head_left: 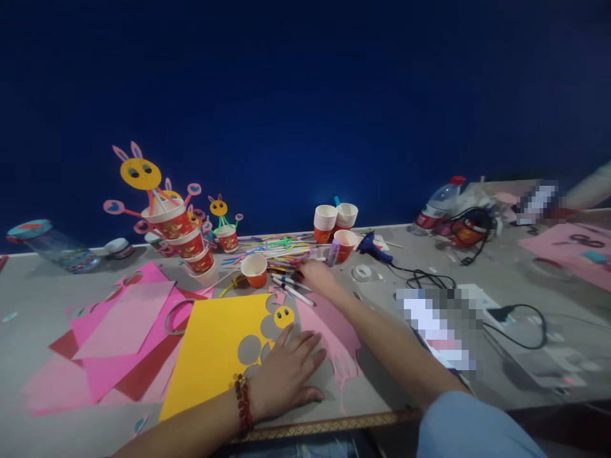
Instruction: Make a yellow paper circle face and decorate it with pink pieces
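Note:
My left hand [290, 372], a beaded bracelet at its wrist, lies palm down with fingers spread over a yellow paper sheet [210, 343] with round cutouts. Its fingertips lie just below a small yellow disc with two eyes [284, 316]. My right hand [315, 278] reaches into the markers and drinking straws, its fingertips beside something dark. Those fingers are mostly hidden, so their grip is unclear. White markers [294, 292] lie just in front of it. Beneath my right forearm is a pink sheet with cut edges [329, 324].
Rabbit-eared figures [140, 173] stand in red paper cups at left, behind pink sheets [128, 318]. More paper cups [325, 219], a blue glue gun [375, 248] with a cord, and a bottle [439, 203] line the back. A power strip [501, 331] lies right; another person's arm [587, 184] shows far right.

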`<state>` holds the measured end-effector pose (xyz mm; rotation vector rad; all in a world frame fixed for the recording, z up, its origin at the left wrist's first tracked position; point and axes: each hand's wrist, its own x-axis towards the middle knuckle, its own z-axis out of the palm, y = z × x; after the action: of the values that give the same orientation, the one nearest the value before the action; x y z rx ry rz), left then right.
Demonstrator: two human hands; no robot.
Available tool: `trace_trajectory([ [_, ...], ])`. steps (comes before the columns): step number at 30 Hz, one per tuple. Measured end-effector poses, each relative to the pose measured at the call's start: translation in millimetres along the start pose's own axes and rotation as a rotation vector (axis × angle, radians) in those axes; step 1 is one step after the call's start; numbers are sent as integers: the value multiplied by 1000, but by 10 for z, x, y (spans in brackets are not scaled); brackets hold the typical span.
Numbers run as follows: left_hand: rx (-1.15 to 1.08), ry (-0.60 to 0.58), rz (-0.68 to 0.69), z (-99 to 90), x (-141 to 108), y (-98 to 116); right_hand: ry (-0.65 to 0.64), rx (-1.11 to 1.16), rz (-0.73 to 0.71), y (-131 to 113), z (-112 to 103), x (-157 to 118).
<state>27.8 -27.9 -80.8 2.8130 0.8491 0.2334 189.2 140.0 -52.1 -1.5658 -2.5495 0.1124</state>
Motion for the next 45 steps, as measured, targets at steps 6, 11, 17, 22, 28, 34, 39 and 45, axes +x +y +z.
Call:
trace_trajectory([
  [6,-96,36,-26,-30,-11,-4,50,79,7,122,-185,-117],
  [11,-96,428,-172,-163,-33,-80,162,283,52,261,-572,-727],
  [17,-2,437,-194,-417,30,-81,105,852,-67,32,-786,-1632],
  [22,-75,241,-174,-411,156,81,168,1201,126,-243,-592,-1788],
  [28,-126,44,-168,-495,161,284,-21,1488,206,-460,-427,-1809],
  [34,-626,-90,-281,-531,-299,319,387,1602,369,-54,-811,-2133],
  [39,-347,10,-267,-415,-341,152,279,1450,537,262,-716,-2211],
  [45,-88,66,58,-203,56,17,225,1279,465,108,-130,-2009],
])
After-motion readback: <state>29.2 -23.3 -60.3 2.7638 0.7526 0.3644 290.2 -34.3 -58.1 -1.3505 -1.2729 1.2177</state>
